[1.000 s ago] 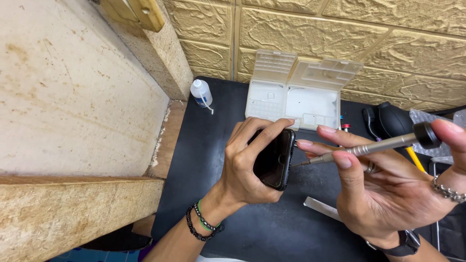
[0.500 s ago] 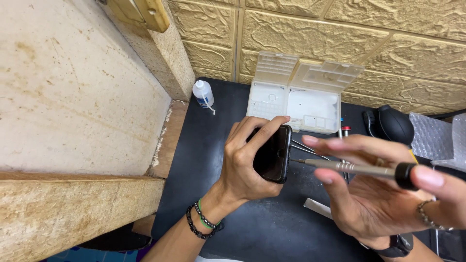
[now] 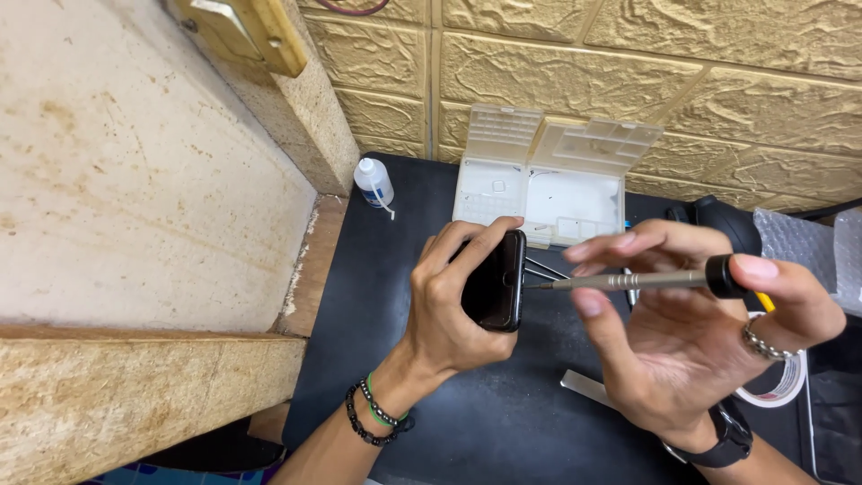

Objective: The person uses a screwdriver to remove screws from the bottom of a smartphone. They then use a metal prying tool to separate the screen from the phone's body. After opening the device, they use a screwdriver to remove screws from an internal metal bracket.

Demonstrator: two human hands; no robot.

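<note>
While the black bench [image 3: 503, 422] carries a clear plastic parts case [image 3: 548, 184] open at the back and a small white dropper bottle [image 3: 373, 184] near the wall, the work sits above it: left hand [image 3: 449, 310] is closed around a dark phone [image 3: 496, 280] held on edge, right hand [image 3: 691, 350] pinches a slim metal screwdriver [image 3: 628, 281], tip at the phone's end. Judgement: keep driver square to the screw, phone clamped steady, light press, turn with fingertips only; slipping could strip the head.
</note>
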